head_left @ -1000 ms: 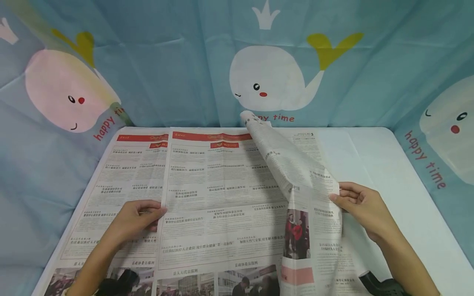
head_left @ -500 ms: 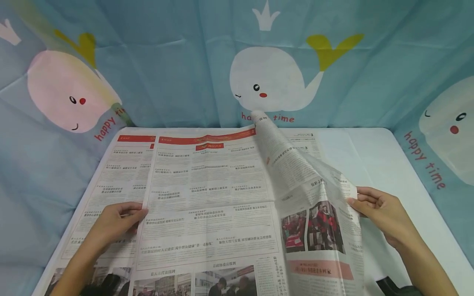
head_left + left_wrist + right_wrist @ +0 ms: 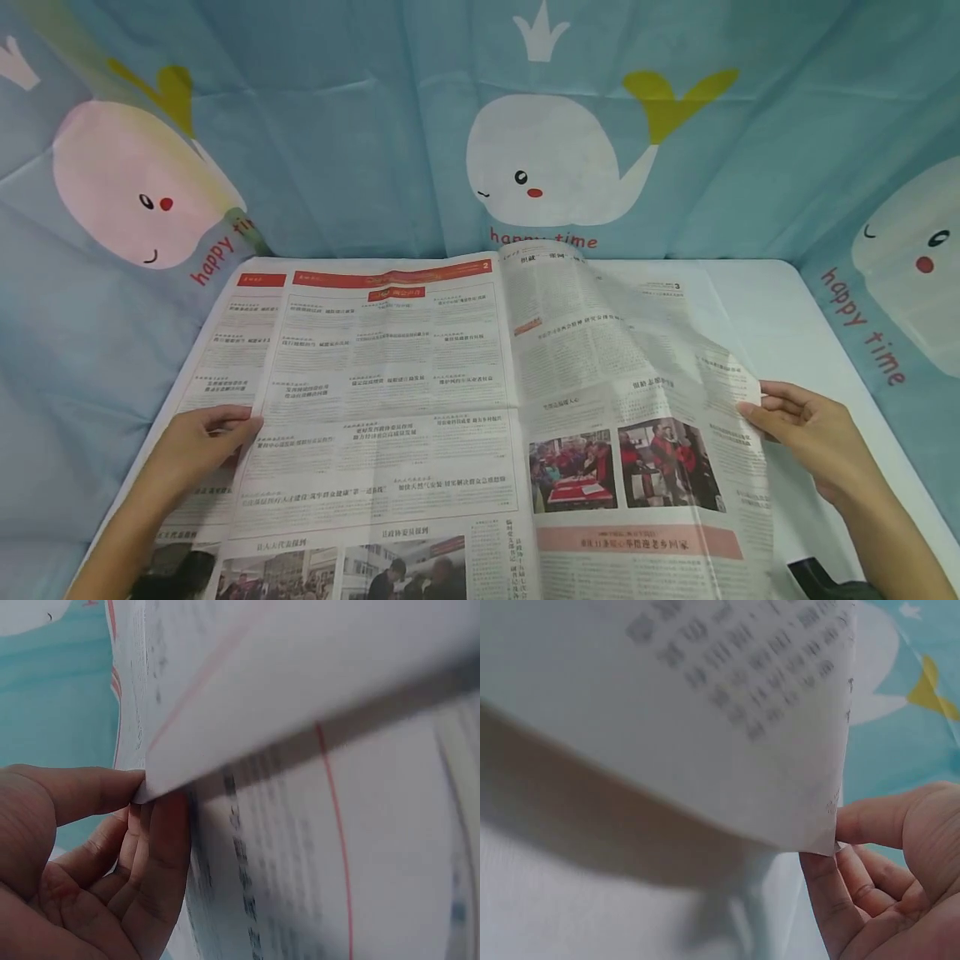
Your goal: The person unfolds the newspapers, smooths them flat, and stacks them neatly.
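Note:
A newspaper (image 3: 390, 375) lies spread in the head view, with a red banner across its left page and photos low on both pages. My left hand (image 3: 198, 450) pinches the left page's outer edge between thumb and fingers, and the left wrist view shows that page (image 3: 225, 682) lifted off the sheet below. On the other side my right hand (image 3: 813, 433) pinches the outer edge of the right page (image 3: 622, 367). That page bulges upward near its top and is creased. In the right wrist view the page edge (image 3: 821, 832) sits between thumb and forefinger.
Another newspaper sheet (image 3: 228, 333) lies under the left page, and a further page numbered 3 shows behind the right one. The white table (image 3: 757, 308) shows at right. A blue cloth with whale prints (image 3: 360, 167) hangs behind and at both sides.
My hands have moved apart, the left hand leftward and the right hand rightward. The right page has unfolded from a narrow fold, and its two photos and pink banner now show.

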The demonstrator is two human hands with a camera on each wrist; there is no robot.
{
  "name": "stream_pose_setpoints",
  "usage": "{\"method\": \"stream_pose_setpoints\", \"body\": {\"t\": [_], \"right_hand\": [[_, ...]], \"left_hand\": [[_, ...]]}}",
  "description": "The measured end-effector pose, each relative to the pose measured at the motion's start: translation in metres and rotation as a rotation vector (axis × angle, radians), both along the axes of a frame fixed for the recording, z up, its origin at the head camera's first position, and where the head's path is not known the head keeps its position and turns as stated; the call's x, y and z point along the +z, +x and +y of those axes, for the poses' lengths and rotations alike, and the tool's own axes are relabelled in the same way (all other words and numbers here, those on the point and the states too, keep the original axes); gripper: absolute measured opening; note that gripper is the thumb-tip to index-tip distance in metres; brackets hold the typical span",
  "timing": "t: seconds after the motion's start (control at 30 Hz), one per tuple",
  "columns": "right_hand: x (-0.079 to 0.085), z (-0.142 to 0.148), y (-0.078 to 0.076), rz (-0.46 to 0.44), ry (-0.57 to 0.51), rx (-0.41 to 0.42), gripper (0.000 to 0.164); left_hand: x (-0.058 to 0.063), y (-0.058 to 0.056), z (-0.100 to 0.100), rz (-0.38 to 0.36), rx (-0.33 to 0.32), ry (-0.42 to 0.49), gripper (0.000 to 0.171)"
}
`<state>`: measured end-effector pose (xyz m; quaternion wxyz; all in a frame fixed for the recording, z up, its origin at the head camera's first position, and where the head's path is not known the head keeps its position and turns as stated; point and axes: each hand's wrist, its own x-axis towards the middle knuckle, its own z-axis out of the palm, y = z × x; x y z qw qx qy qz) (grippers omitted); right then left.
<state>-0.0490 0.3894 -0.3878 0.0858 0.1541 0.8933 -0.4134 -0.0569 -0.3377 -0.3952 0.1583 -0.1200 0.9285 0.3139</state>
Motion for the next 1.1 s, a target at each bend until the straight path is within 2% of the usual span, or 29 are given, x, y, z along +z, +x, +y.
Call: {"method": "stream_pose_setpoints", "body": {"t": [0.2, 0.4, 0.57, 0.7, 0.83, 0.97, 1.1], "right_hand": [[-0.01, 0.008, -0.002, -0.033, -0.011, -0.001, 0.076], [-0.012, 0.009, -0.001, -0.036, 0.003, 0.011, 0.076], [-0.009, 0.003, 0.002, -0.039, 0.029, 0.035, 0.074], [-0.01, -0.003, 0.004, -0.037, 0.082, 0.04, 0.071], [-0.013, -0.009, 0.004, -0.01, 0.134, 0.045, 0.067], [-0.015, -0.012, 0.003, 0.011, 0.152, 0.055, 0.064], [-0.016, -0.016, 0.003, 0.018, 0.144, 0.075, 0.064]], "left_hand": [[0.003, -0.002, -0.014, 0.027, 0.001, -0.064, 0.067], [0.008, -0.004, -0.017, 0.066, 0.02, -0.23, 0.062], [0.006, -0.005, -0.02, 0.1, 0.037, -0.307, 0.053], [0.006, -0.006, -0.024, 0.107, 0.042, -0.344, 0.049], [0.008, -0.008, -0.028, 0.077, 0.053, -0.369, 0.05], [0.008, -0.011, -0.035, 0.047, 0.069, -0.384, 0.049], [0.007, -0.013, -0.044, 0.043, 0.056, -0.391, 0.05]]}}
